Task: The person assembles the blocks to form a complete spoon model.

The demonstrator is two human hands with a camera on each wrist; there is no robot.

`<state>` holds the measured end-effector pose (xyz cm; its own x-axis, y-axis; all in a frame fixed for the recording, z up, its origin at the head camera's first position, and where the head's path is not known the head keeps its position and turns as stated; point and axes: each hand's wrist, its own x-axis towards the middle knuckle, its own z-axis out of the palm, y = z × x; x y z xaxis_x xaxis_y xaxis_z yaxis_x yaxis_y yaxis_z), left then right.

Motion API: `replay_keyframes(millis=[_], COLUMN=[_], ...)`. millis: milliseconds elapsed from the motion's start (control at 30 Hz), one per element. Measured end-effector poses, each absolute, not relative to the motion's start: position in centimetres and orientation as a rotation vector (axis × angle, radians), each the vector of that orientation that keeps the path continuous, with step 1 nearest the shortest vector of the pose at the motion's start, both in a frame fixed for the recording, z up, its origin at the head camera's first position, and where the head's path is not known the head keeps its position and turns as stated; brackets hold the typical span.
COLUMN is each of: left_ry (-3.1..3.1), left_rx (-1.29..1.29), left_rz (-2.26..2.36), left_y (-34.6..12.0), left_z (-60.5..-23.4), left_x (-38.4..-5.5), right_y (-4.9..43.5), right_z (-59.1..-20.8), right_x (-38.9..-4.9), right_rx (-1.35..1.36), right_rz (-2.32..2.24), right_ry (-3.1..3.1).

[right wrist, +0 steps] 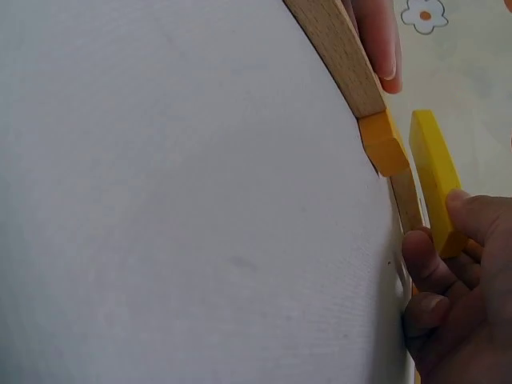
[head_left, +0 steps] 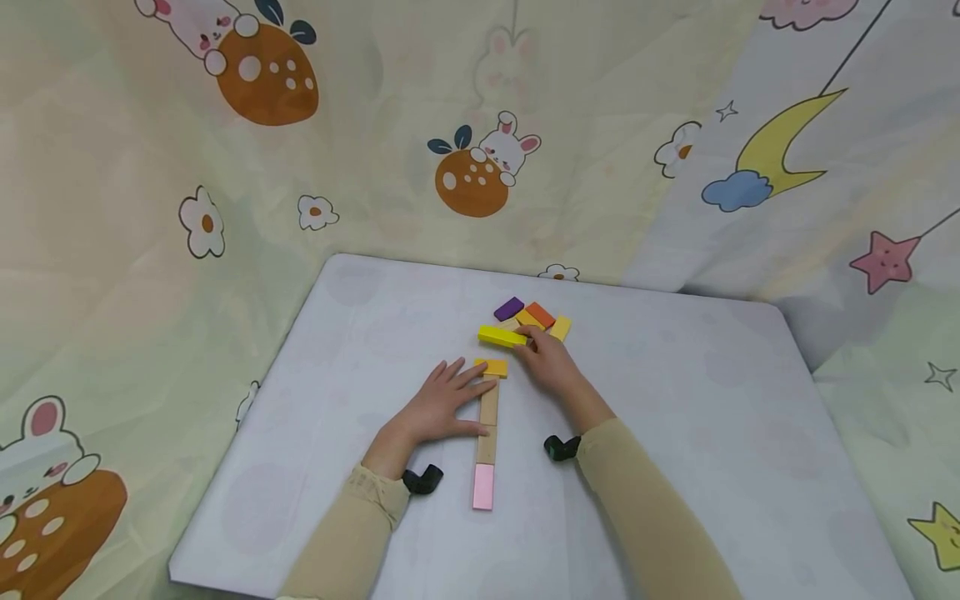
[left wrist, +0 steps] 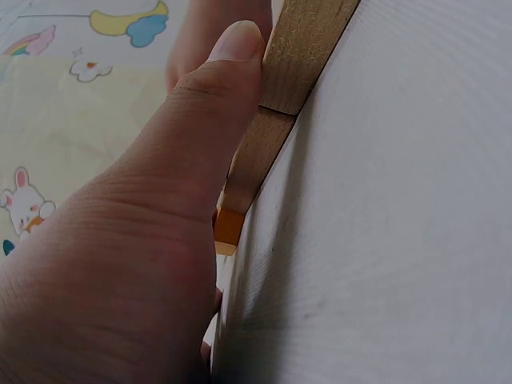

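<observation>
A bright yellow block (head_left: 501, 337) is pinched at its right end between the thumb and fingers of my right hand (head_left: 553, 367). In the right wrist view, that yellow block (right wrist: 434, 176) is tilted beside a row of blocks. The row runs from an orange-yellow block (head_left: 497, 368), set crosswise at the far end, through plain wooden blocks (head_left: 487, 446) to a pink block (head_left: 483, 487) nearest me. My left hand (head_left: 435, 407) lies spread along the row's left side, fingertips over the orange-yellow and wooden blocks. Its thumb (left wrist: 208, 96) rests against the wood.
Behind the right hand lies a loose group of blocks, with a purple block (head_left: 509, 308), an orange-red block (head_left: 540, 314) and several yellowish ones. Everything sits on a white tabletop (head_left: 675, 417). A printed cloth (head_left: 375, 150) hangs around the table's far and side edges.
</observation>
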<state>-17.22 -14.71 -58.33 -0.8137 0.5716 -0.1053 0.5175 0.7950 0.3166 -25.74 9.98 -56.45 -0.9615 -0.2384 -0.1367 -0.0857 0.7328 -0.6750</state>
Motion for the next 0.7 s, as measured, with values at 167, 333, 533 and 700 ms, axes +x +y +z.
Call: replay_keyframes(millis=[167,333,533,700], left_ry=[2.793,2.798,2.798,2.794], left_rx=[0.863,0.871,0.860,0.855], left_rz=[0.415,0.411,0.400,0.401], left_y=[-14.8,-14.8,-14.8,-14.7], left_z=[-58.5,-58.5,-58.5,-58.5], left_x=[-17.3,-17.3,-17.3,-17.3], right_y=[9.9,9.9,9.9,9.8], right_z=[-56.3,-56.3,-56.7,-56.9], right_x=[-26.0,-25.6,-25.1,-24.9], right_rx=[-0.252,-0.349,-0.439,-0.459], right_rz=[-1.033,-1.002,-0.938,-0.903], right_ry=[2.703,2.698,2.734,2.755])
